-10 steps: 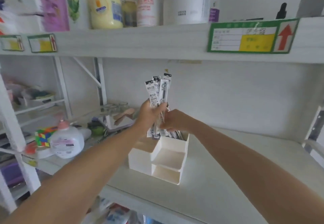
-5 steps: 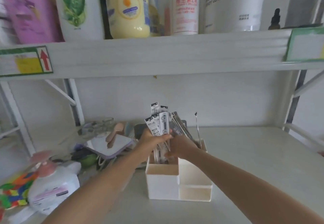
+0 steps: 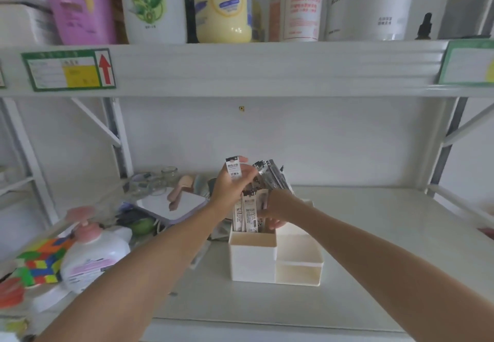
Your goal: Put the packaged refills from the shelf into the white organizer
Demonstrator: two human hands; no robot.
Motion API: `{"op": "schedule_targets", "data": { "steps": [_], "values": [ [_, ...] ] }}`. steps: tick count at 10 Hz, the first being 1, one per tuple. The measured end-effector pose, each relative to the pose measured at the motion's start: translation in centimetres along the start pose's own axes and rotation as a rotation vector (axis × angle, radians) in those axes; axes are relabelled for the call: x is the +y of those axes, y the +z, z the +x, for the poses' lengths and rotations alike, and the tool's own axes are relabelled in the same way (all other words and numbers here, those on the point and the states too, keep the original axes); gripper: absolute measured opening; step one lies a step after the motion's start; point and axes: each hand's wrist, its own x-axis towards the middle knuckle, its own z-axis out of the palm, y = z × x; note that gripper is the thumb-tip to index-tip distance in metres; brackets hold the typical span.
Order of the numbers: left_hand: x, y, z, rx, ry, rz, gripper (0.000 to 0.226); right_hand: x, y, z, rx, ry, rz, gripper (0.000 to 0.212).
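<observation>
Since a moment ago, most refills (image 3: 250, 214) are sinking into the organizer's (image 3: 252, 260) tall back slot; my left hand (image 3: 231, 185) is pinching one packet (top sticking up), right hand (image 3: 278, 208) is steadying the bundle, so I'm nearly finishing

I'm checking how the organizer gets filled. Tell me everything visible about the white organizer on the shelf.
The white organizer looks like matte plastic, boxy, with a tall square compartment on the left and lower stepped trays on the right, which look empty. It stands upright on the white shelf. Packaged refills stand upright in the tall compartment. The right hand reaches behind them; the left hand holds one refill above.
</observation>
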Motion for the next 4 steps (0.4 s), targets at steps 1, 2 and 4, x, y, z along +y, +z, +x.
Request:
{"op": "schedule_targets", "data": {
  "steps": [1, 2, 4],
  "values": [
    [0.7, 0.1, -0.3, -0.018, 0.026, 0.054, 0.017, 0.1, -0.6, -0.6, 0.036, 0.064, 0.148, 0.026],
    [1.4, 0.1, -1.0, -0.183, 0.049, 0.368, 0.031, 0.6, -0.8, -1.8, -0.017, 0.082, 0.125, 0.024],
    [1.3, -0.6, -0.7, -0.281, -0.037, 0.625, 0.039, 2.1, -1.5, -4.2, -0.042, 0.094, 0.01, 0.017]
  ]
}}
